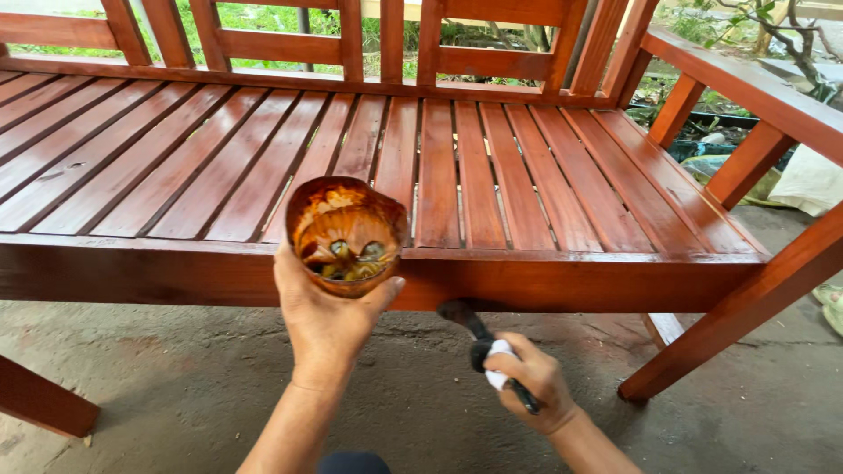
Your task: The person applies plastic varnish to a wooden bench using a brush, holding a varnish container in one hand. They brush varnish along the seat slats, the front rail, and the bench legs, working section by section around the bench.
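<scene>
Gripping a dark-bristled brush in clenched fingers, the right hand angles its long axis up-left, bristles touching the front rail of the slatted wooden bench. The left hand cups a stain-smeared cup, just left of the bristles. Its contents are murky; the brush handle is mostly hidden.
</scene>
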`<state>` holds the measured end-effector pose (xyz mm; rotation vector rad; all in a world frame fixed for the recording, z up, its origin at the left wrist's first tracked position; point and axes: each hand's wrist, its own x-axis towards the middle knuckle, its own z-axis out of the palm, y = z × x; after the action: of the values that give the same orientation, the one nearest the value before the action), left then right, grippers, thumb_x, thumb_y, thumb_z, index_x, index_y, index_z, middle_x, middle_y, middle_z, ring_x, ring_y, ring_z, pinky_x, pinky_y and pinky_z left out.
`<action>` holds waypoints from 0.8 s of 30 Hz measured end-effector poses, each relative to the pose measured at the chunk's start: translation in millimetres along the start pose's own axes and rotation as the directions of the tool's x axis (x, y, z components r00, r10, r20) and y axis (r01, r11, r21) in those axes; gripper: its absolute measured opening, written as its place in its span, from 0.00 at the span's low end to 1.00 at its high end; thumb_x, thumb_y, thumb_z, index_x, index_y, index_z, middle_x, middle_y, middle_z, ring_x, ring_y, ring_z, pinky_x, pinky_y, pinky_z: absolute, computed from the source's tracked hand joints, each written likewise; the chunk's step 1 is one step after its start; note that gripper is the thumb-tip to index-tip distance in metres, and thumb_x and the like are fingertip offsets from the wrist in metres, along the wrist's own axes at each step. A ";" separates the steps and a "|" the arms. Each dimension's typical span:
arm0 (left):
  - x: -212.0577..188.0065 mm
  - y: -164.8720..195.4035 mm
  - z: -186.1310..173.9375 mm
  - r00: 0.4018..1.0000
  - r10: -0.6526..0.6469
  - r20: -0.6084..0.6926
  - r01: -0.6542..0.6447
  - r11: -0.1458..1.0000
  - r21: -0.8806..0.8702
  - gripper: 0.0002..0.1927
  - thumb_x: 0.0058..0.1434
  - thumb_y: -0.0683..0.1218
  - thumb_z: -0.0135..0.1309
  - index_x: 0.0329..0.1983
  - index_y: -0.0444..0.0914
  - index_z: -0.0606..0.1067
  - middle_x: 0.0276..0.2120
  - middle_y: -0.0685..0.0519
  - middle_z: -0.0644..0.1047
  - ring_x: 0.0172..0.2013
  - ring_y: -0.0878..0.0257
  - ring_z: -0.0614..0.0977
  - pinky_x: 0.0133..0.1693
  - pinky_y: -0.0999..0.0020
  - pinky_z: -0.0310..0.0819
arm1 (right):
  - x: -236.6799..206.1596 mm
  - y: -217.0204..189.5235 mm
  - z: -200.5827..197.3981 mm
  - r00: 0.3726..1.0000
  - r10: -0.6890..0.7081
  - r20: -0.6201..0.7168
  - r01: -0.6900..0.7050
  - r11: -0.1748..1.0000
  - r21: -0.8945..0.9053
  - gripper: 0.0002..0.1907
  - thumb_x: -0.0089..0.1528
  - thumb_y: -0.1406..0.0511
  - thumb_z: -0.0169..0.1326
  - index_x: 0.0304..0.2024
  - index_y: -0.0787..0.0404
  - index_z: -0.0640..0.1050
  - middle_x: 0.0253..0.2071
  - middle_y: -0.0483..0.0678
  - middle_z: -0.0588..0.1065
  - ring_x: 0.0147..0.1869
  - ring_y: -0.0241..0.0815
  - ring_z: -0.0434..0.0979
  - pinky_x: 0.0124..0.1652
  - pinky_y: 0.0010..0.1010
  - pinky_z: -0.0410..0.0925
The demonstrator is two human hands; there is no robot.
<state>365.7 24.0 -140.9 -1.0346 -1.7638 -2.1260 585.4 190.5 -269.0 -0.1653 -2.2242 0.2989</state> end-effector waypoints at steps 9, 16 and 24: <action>-17.1 10.2 34.6 1.000 0.016 0.027 -0.021 0.975 0.221 0.57 0.34 0.46 0.79 0.65 0.32 0.59 0.54 0.44 0.67 0.56 0.52 0.73 0.59 0.60 0.70 | -64.2 73.2 -87.7 0.983 0.182 -0.020 -0.183 0.975 -0.129 0.20 0.47 0.72 0.62 0.41 0.51 0.77 0.49 0.55 0.78 0.44 0.51 0.84 0.39 0.32 0.77; -23.7 14.4 43.5 0.999 0.028 0.046 -0.038 0.971 0.237 0.59 0.32 0.46 0.79 0.66 0.32 0.58 0.55 0.43 0.68 0.57 0.50 0.72 0.60 0.58 0.69 | -97.4 108.7 -130.5 0.962 0.230 -0.148 -0.267 0.902 -0.338 0.18 0.49 0.70 0.64 0.41 0.52 0.77 0.48 0.51 0.79 0.50 0.49 0.82 0.46 0.35 0.75; -23.6 14.9 38.7 0.995 -0.047 0.090 0.025 0.973 0.227 0.60 0.35 0.47 0.78 0.68 0.33 0.56 0.56 0.43 0.65 0.58 0.51 0.71 0.60 0.57 0.69 | -105.1 112.0 -132.7 0.519 0.575 -0.633 -0.757 0.653 -0.028 0.13 0.63 0.73 0.63 0.47 0.65 0.74 0.48 0.60 0.78 0.47 0.53 0.83 0.46 0.40 0.76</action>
<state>406.3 49.0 -141.9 -1.0646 -2.0266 -1.8672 756.3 295.8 -298.9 -1.1777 -1.4686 0.2684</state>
